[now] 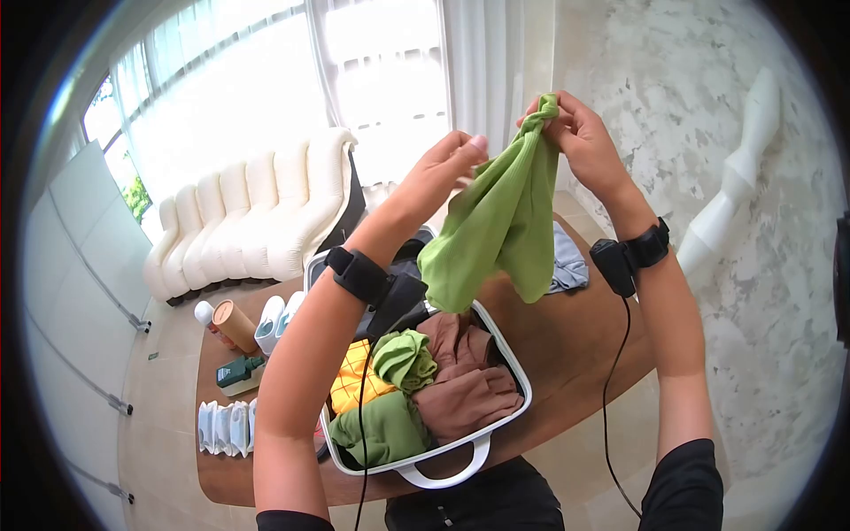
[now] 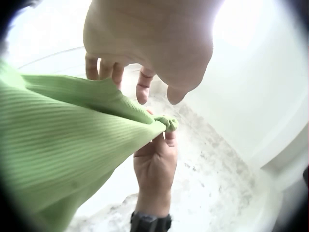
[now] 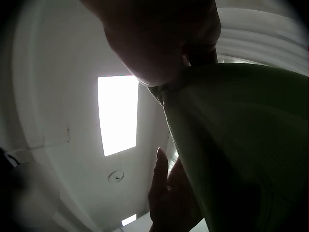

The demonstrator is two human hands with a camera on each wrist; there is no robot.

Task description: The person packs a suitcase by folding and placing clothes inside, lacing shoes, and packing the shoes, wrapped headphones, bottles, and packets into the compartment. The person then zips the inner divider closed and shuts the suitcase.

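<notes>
A green ribbed garment [image 1: 505,217] hangs in the air above the table, its top end twisted into a small knot. My right hand [image 1: 584,146] pinches it at that knot. Beside the cloth, to its left, my left hand [image 1: 444,168] has its fingers apart and loosely bent, with nothing gripped. In the left wrist view the left hand [image 2: 154,43] hovers over the cloth, close to the knot [image 2: 169,123]. Below, an open white suitcase [image 1: 524,389] holds a green bundle [image 1: 405,358], a darker green garment [image 1: 382,429], brown clothing [image 1: 465,398] and yellow checked cloth [image 1: 356,376].
On the wooden table [image 1: 567,354], left of the suitcase, are white slippers [image 1: 268,326], a brown cylinder [image 1: 234,324], a dark green bottle [image 1: 237,370] and several small packets [image 1: 226,428]. Grey-blue folded cloth [image 1: 568,261] lies at the right. A cream sofa [image 1: 257,217] stands behind.
</notes>
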